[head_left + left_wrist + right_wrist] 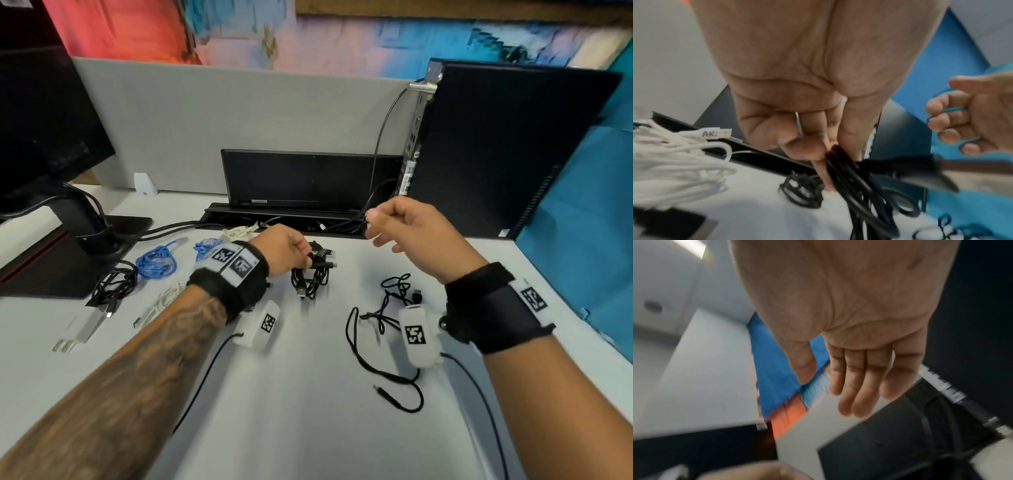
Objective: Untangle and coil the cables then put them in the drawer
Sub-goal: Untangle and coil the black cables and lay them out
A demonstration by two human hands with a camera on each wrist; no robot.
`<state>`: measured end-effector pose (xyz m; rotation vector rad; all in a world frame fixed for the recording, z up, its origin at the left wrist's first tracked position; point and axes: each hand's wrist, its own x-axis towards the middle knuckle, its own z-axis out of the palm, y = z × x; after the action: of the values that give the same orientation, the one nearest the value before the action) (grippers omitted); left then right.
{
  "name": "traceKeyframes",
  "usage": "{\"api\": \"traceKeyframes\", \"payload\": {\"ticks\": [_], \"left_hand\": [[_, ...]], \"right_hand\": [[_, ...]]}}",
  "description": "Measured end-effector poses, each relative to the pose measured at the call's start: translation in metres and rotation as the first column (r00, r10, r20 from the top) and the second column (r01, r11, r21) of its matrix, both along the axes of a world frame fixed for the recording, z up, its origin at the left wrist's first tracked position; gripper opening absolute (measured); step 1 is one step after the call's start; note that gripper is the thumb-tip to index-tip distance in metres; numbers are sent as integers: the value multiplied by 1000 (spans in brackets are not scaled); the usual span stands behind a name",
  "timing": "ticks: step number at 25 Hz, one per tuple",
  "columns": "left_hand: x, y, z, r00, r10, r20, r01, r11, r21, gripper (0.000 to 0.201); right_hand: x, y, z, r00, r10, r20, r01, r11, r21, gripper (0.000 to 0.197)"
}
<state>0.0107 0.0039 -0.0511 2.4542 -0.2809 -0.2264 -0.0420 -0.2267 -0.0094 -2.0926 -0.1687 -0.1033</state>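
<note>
At the far left of the table [308, 428] a black coil [114, 286], a blue coil [157, 262] and a white cable [678, 162] lie close together beside the monitor stand [96, 240]; any sweep of the forearm across them could drag loops back into one another. Toward the middle, the left hand [286, 251] has its fingers [797, 146] curled round the top of a black cable bundle [310, 277], whose loops hang down to the table with plugs sticking out. The grip takes only one end of the bundle, so the loops look liable to slacken and spill if it is lifted quickly, and a dangling plug could hook a neighbouring cable. Further right, the right hand [407, 226] hangs in the air above the table, fingers loosely curled and holding nothing, so the bundle has no second support. Below it the loose black cable [383, 342] sprawls uncoiled, partly knotted near its upper end; the wrist's own lead runs close by and could snag it. No drawer is in view, so the carry may be long.
</note>
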Motion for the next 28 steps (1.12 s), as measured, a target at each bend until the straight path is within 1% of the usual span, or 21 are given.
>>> {"api": "traceKeyframes", "payload": {"ticks": [2, 4, 6, 7, 8, 9, 10, 11, 12, 13, 14, 15, 16, 17, 18, 19, 20, 22, 24, 26, 28], "left_hand": [[6, -11, -5, 999, -6, -35, 12, 982, 188, 11], [9, -22, -7, 999, -30, -18, 35, 927, 373, 18], [8, -30, -3, 997, -81, 5, 65, 836, 544, 24], [7, -33, 0, 995, -98, 19, 69, 812, 580, 26], [6, -35, 4, 993, -110, 37, 68, 810, 583, 27], [4, -37, 9, 991, -120, 56, 69, 829, 555, 28], [2, -39, 13, 990, -128, 66, 78, 862, 501, 29], [-1, -42, 17, 988, -135, 73, 91, 900, 426, 28], [-3, -46, 20, 987, -138, 77, 104, 935, 339, 26], [-6, -48, 23, 986, -139, 89, 113, 963, 244, 24], [-10, -50, 27, 982, -142, 121, 123, 980, 155, 22], [-13, -52, 31, 974, -146, 174, 136, 989, 65, 20], [-17, -55, 36, 963, -148, 227, 158, 987, -31, 19], [-20, -58, 41, 953, -148, 264, 187, 974, -129, 20], [-23, -61, 46, 949, -152, 276, 218, 949, -226, 21], [-26, -65, 52, 950, -172, 263, 251, 917, -309, 23], [-31, -70, 57, 950, -210, 231, 285, 884, -371, 25], [-42, -79, 60, 936, -315, 156, 352, 832, -429, 28], [-54, -85, 58, 916, -390, 95, 395, 830, -393, 32], [-60, -81, 54, 919, -384, 87, 392, 864, -316, 41], [-57, -72, 47, 916, -376, 139, 400, 876, -269, 41]], "right_hand": [[2, -10, -5, 998, 27, -59, -39, 976, -215, 24], [8, -24, -18, 992, -14, -124, -41, 902, -429, 18], [13, -42, -31, 977, -143, -160, 15, 788, -615, 16], [14, -51, -36, 958, -215, -190, 28, 730, -683, 16], [14, -57, -41, 930, -266, -254, 1, 691, -723, 19], [14, -59, -46, 892, -294, -343, -58, 679, -732, 26], [12, -60, -50, 850, -302, -432, -114, 696, -709, 29], [11, -59, -53, 821, -292, -491, -148, 722, -676, 29], [9, -58, -54, 817, -277, -505, -156, 737, -657, 27], [8, -58, -52, 837, -264, -479, -135, 748, -650, 25], [5, -58, -48, 877, -250, -411, -80, 766, -638, 21], [1, -59, -41, 921, -225, -318, -9, 804, -594, 17], [-4, -59, -31, 956, -184, -229, 45, 863, -503, 11], [-10, -57, -19, 979, -129, -156, 58, 918, -392, 6], [-18, -53, -7, 993, -62, -100, 28, 949, -314, 4], [-26, -48, 4, 998, 5, -55, -21, 952, -304, 3], [-31, -43, 11, 998, 62, -11, -62, 939, -339, 5], [-38, -32, 20, 985, 134, 111, -76, 905, -418, 9], [-40, -26, 23, 968, 140, 208, -50, 921, -387, 19], [-43, -24, 24, 972, 165, 165, -107, 943, -316, 27], [-46, -25, 26, 970, 238, 38, -218, 933, -287, 22]]}}
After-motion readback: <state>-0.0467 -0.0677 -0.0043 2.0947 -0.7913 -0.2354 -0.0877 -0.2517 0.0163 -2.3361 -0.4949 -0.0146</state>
